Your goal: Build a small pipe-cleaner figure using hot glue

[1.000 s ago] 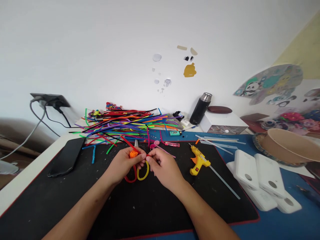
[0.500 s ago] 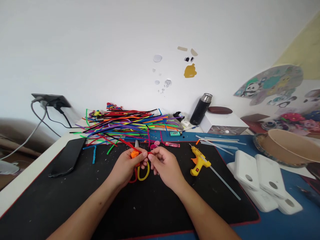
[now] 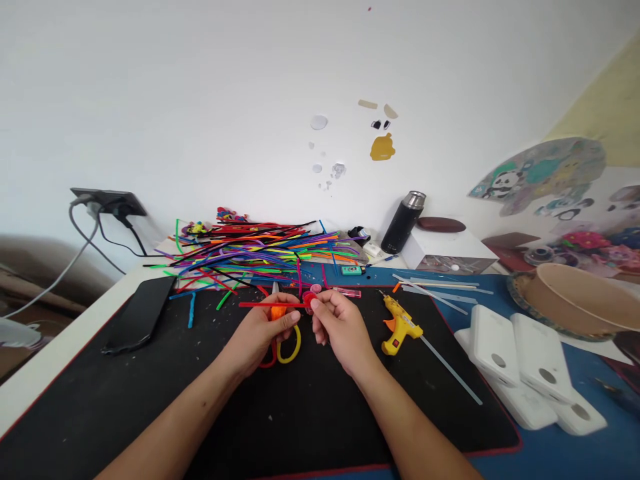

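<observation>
A red pipe cleaner (image 3: 260,305) runs level across the fingers of my left hand (image 3: 260,333) to a small red coil at its right end. My right hand (image 3: 343,327) pinches that coil between thumb and fingers. My left hand is closed around a fuzzy orange piece (image 3: 278,311), partly hidden by the fingers. Whether the left thumb also presses the red pipe cleaner I cannot tell. Just beyond and below the left fingers lie scissors with one red and one yellow handle loop (image 3: 290,347); the hand covers their middle.
A heap of coloured pipe cleaners (image 3: 250,250) lies along the wall. A black phone (image 3: 140,313) is at left. A yellow glue gun (image 3: 401,325), glue sticks (image 3: 440,288), white devices (image 3: 495,343), a beige bowl (image 3: 590,290) and a black flask (image 3: 403,223) stand or lie right.
My right hand has turned, so the red coil and straight length of red pipe cleaner now show. My left hand still holds the orange piece. The view has shifted slightly.
</observation>
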The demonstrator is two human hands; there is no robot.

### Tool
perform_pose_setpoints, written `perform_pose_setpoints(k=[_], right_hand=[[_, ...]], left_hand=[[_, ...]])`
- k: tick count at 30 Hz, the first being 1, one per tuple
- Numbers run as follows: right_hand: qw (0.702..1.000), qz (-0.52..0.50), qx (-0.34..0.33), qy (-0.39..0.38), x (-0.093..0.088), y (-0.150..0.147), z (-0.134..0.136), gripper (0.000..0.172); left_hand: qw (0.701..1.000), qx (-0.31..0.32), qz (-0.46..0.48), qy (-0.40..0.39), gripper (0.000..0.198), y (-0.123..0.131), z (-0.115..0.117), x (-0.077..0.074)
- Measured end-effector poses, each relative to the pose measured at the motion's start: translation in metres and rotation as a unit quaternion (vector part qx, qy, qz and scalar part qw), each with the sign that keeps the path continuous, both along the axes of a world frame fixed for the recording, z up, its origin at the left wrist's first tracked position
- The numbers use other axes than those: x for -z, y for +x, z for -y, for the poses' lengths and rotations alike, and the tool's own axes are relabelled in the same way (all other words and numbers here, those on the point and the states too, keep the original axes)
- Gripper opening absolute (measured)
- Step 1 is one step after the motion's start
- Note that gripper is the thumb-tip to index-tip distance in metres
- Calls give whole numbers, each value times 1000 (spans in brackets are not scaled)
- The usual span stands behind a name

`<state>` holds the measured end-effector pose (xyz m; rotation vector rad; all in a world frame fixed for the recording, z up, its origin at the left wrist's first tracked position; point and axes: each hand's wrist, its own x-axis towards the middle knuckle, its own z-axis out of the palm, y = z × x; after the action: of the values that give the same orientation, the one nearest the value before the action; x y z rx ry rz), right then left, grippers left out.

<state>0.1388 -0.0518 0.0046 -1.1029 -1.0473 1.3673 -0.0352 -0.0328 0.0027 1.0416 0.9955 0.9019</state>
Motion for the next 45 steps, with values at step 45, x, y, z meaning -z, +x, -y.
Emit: perform_pose_setpoints(k=[45], right_hand=[[998, -5, 57, 12, 9, -7, -2, 42]], left_hand=[[988, -123, 58, 76, 36, -14, -20, 8]])
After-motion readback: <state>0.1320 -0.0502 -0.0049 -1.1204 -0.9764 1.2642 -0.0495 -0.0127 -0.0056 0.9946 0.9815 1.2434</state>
